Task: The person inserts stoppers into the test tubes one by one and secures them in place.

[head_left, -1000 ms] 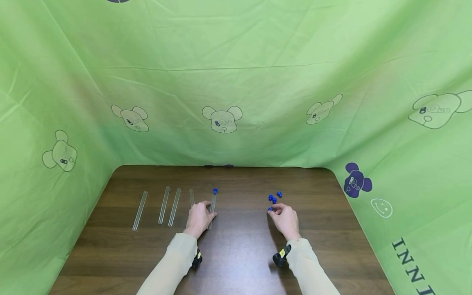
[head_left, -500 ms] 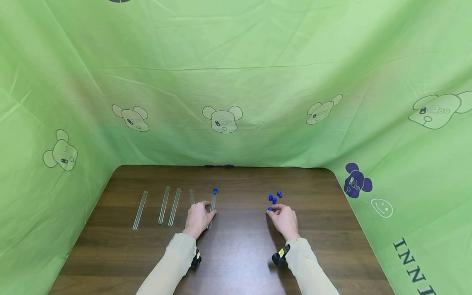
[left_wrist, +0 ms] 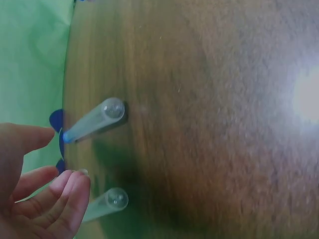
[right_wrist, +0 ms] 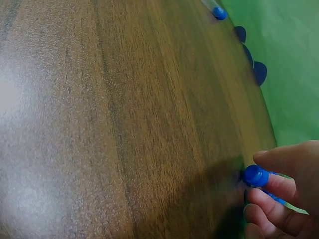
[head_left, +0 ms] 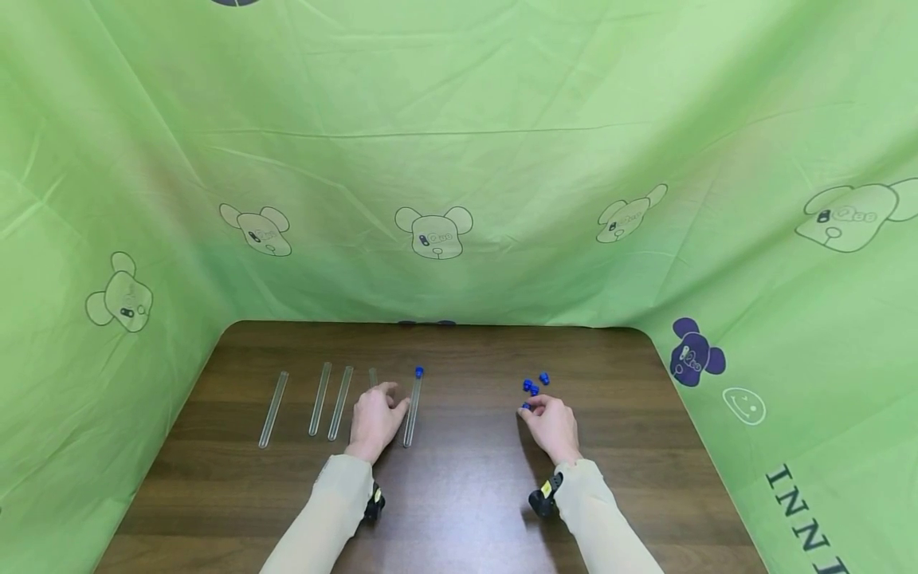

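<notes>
Left hand (head_left: 375,418) is nearer: hides most of an uncapped tube (head_left: 373,377) on the tabletop (head_left: 459,478), fingers (left_wrist: 75,196) loose, empty. Tube's long axis runs near-to-far, rounded end near. Right hand (head_left: 555,428), well apart, seems to pinch a blue cap (right_wrist: 255,176); contact hard to confirm.

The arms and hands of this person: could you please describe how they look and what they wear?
The left sleeve and right sleeve are long, plain and cream. Each bears, on its inner side, a small black device with a yellow mark. The left hand and right hand wear no gloves.
</notes>
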Action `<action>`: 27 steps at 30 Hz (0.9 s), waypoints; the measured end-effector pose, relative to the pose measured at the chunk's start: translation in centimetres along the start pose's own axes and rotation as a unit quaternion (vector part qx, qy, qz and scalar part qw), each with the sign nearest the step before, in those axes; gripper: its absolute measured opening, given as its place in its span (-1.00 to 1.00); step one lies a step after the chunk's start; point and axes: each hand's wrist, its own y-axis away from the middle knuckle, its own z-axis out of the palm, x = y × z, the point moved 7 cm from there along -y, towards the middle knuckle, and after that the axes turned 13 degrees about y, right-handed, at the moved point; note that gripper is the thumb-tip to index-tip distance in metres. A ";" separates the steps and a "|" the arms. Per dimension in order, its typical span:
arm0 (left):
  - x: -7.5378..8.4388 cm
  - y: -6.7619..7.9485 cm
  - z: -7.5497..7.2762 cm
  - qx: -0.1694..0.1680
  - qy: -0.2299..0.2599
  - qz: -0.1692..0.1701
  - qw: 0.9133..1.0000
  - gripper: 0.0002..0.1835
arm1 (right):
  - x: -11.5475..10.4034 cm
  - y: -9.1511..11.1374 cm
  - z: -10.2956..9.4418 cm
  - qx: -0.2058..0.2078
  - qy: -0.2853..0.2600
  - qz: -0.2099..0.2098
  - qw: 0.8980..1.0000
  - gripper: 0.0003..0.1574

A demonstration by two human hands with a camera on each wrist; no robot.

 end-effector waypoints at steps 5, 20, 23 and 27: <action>-0.3 -0.1 -0.8 0.022 -0.001 0.002 1.000 -0.57 | -0.1 -0.1 0.1 -0.004 0.001 -0.003 1.000 -0.66; -1.2 0.2 -2.0 0.044 -0.009 0.017 0.999 -0.54 | -0.2 -0.1 0.2 -0.009 0.005 -0.007 1.000 -0.71; -1.3 0.4 -2.1 0.042 -0.015 0.021 0.999 -0.52 | -0.2 -0.1 0.2 -0.009 0.003 -0.009 1.000 -0.70; -1.7 0.5 -2.2 0.044 -0.015 0.009 0.999 -0.47 | -0.2 0.1 0.2 -0.010 0.000 -0.006 1.000 -0.71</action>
